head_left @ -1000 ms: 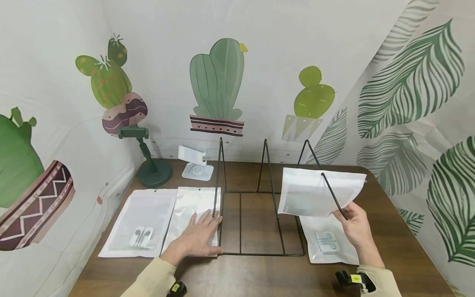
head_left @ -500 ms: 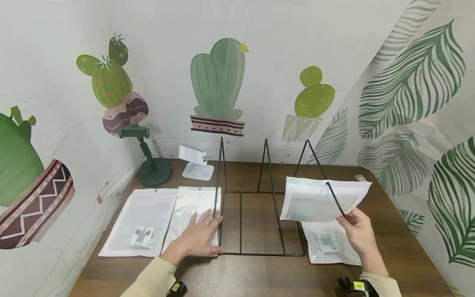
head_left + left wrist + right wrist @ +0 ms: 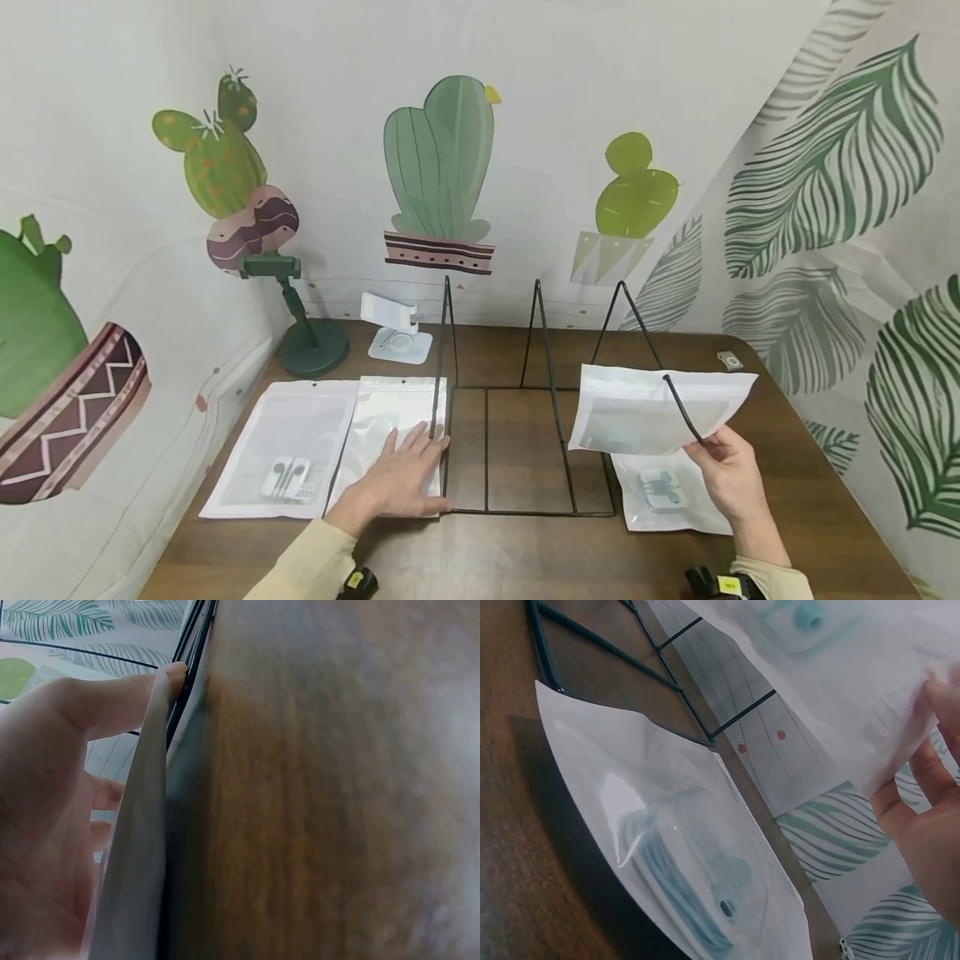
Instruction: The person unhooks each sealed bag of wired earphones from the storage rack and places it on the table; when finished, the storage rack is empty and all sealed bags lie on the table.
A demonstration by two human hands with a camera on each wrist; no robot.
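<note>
My left hand (image 3: 401, 475) lies with fingers spread over a silvery zip bag (image 3: 382, 404), its thumb touching the left edge of the black wire rack (image 3: 551, 514). In the left wrist view, that thumb (image 3: 120, 701) reaches over the bag's edge to the wire. At the right, my right hand (image 3: 727, 471) pinches the lower right corner of a white zip bag (image 3: 626, 408). The rack's right wire passes through this bag near its top edge. Teal contents show blurred through the bag (image 3: 810, 675) in the right wrist view.
Another zip bag (image 3: 678, 517) with earphones lies beneath the held one. At left lies a larger zip bag (image 3: 292, 417) holding white earphones. Behind stand a green phone stand (image 3: 311, 346) and a white stand (image 3: 397, 346). A small silver device (image 3: 729, 360) sits back right.
My right hand has drawn the white zip bag down and toward me along the rack's right wire, uncovering the small silver device behind. My left hand has stayed put.
</note>
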